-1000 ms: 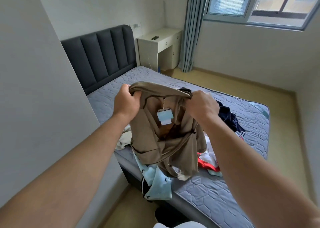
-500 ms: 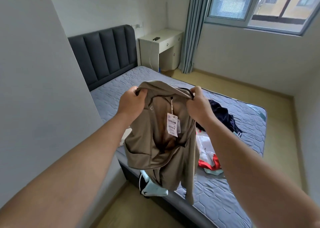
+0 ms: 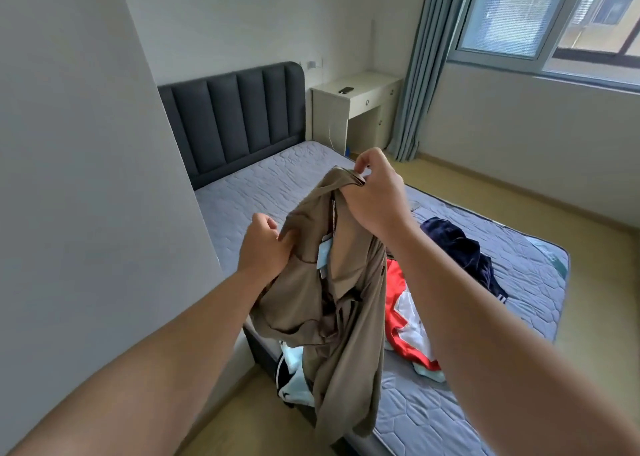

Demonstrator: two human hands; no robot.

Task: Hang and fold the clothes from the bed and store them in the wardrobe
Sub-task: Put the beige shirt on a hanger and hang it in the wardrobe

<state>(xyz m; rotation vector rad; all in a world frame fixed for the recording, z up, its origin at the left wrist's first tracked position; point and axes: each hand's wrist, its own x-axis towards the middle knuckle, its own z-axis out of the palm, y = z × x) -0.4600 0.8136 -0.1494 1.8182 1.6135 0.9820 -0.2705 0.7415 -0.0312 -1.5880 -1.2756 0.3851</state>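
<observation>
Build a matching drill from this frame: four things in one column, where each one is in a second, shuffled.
Things
1. brown top
2. navy garment
3. light blue garment
4. small dark object

Places
A. on the white desk
B. hanging off the near corner of the mattress
C. gripped by the left hand and right hand
D. lying on top of the mattress, far side

Pairs: 1-C, 2-D, 3-B, 4-A
</observation>
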